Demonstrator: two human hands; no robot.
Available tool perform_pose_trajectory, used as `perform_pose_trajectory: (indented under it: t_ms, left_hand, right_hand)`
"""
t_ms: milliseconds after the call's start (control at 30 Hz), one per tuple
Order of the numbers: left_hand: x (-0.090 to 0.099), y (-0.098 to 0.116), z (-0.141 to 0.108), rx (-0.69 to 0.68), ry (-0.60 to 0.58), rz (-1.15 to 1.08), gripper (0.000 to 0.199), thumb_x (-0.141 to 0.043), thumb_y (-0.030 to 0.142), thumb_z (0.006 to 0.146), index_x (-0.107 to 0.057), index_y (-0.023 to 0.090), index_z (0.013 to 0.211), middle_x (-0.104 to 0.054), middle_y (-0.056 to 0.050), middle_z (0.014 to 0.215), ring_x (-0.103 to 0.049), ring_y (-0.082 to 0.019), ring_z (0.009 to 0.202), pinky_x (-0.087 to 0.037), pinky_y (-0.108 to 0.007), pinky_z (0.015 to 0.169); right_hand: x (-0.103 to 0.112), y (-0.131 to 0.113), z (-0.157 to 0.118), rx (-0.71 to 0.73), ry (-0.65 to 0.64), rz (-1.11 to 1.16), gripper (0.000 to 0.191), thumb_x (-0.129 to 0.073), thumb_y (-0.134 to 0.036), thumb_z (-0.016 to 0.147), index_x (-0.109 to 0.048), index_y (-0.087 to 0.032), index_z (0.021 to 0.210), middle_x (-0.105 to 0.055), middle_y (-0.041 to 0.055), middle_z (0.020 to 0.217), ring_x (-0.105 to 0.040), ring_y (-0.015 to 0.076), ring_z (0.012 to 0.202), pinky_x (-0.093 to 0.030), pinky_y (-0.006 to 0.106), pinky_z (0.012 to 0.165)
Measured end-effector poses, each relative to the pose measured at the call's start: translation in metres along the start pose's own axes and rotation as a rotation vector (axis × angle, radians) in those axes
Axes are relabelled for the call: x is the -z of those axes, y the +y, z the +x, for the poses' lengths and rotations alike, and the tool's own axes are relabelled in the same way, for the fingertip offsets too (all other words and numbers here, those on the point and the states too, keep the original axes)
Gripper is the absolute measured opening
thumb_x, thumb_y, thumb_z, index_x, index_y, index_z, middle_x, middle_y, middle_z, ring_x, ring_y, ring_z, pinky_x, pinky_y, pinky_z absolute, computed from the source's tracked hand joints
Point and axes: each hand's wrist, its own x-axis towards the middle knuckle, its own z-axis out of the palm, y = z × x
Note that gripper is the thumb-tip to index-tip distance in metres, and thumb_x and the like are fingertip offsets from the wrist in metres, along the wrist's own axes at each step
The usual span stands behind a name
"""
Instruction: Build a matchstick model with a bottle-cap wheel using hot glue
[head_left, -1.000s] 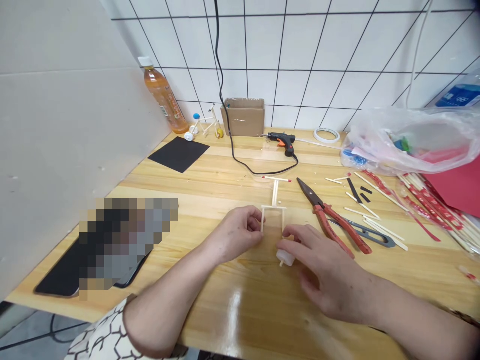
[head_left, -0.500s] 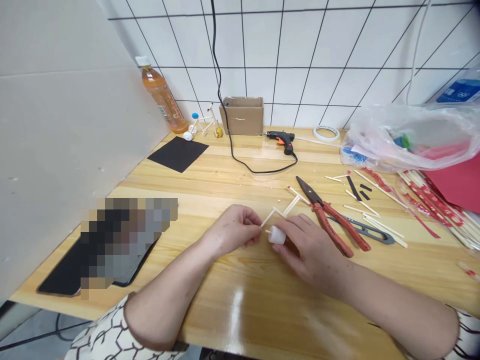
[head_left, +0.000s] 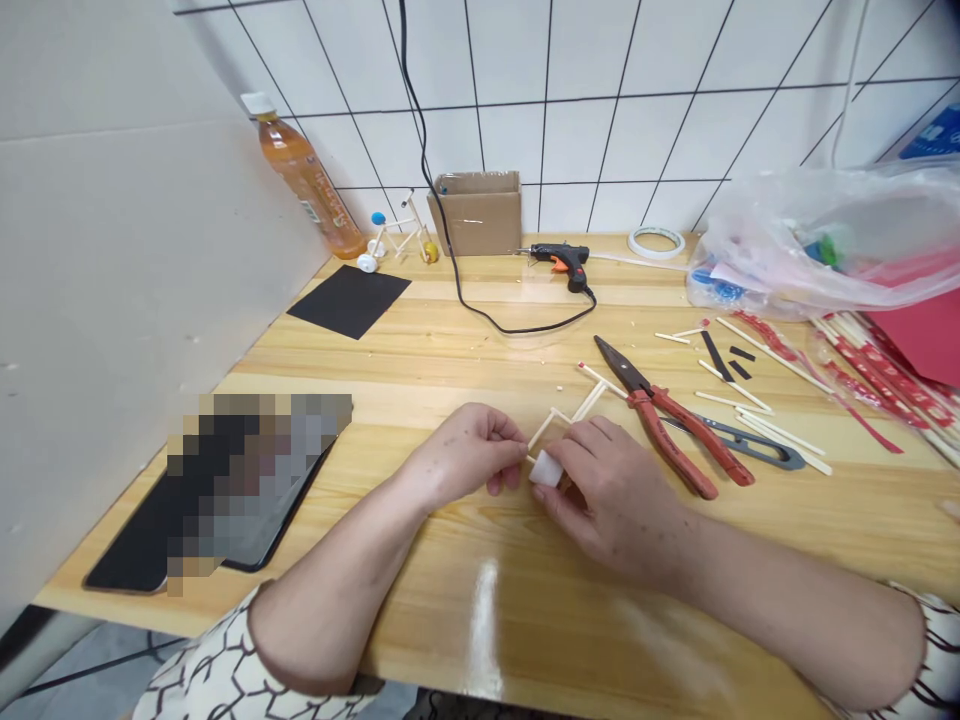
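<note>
Well behind the desk's [head_left: 412, 600] front edge, left fingers [head_left: 514, 451] pinched the joined stick frame [head_left: 589, 402]; right fingers [head_left: 573, 459] clamped a white cylinder [head_left: 546, 470], perhaps unattached.

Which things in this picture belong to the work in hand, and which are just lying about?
In the work, as far as I can judge:
- stick frame, held by the left hand
- white cylinder, in the right hand
- probably pliers, loose sticks, glue gun

Apparently just lying about:
- drink bottle
- cardboard box
</note>
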Motion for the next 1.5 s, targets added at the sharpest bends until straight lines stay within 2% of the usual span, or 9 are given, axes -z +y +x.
perform_pose_trajectory:
  t_ms: [367,700,967,1500]
  left_hand:
    - [0.0008,-0.0001,-0.0010,0.008,-0.036,0.045,0.020,-0.052,0.025,0.074,-0.054,0.012,0.059,-0.055,0.000,0.049,-0.044,-0.006,0.038,-0.026,-0.015,0.034]
    - [0.0001,-0.0029,0.0009,-0.001,-0.071,0.021,0.022,-0.048,0.024,0.076,-0.054,0.012,0.058,-0.055,0.000,0.047,-0.045,-0.007,0.036,-0.035,-0.017,0.036]
    - [-0.0020,-0.0021,-0.0022,-0.028,-0.120,0.007,0.025,-0.050,0.028,0.078,-0.057,0.011,0.062,-0.056,-0.002,0.050,-0.050,-0.009,0.042,-0.039,-0.017,0.039]
    - [-0.0041,-0.0030,-0.0016,0.007,-0.075,-0.002,0.023,-0.048,0.026,0.079,-0.056,0.011,0.064,-0.058,-0.002,0.052,-0.052,-0.010,0.044,-0.040,-0.018,0.039]
  right_hand:
    - [-0.0016,-0.0012,-0.0014,-0.032,0.006,0.003,0.010,-0.051,-0.022,0.079,-0.057,-0.015,0.074,-0.058,0.0082,0.076,-0.047,0.0204,0.074,-0.037,0.034,0.068]
    - [-0.0014,0.0001,0.0000,-0.034,0.004,0.012,0.011,-0.050,-0.024,0.079,-0.055,-0.016,0.073,-0.058,0.0075,0.075,-0.048,0.0194,0.072,-0.036,0.032,0.066]
    - [-0.0030,0.0017,0.0007,-0.042,-0.014,0.025,0.013,-0.050,-0.025,0.080,-0.057,-0.014,0.078,-0.058,0.0091,0.078,-0.048,0.0199,0.073,-0.037,0.033,0.067]
    - [-0.0070,0.0036,-0.0018,-0.011,0.022,0.053,0.013,-0.049,-0.025,0.082,-0.056,-0.014,0.079,-0.058,0.0080,0.077,-0.047,0.0193,0.072,-0.037,0.033,0.067]
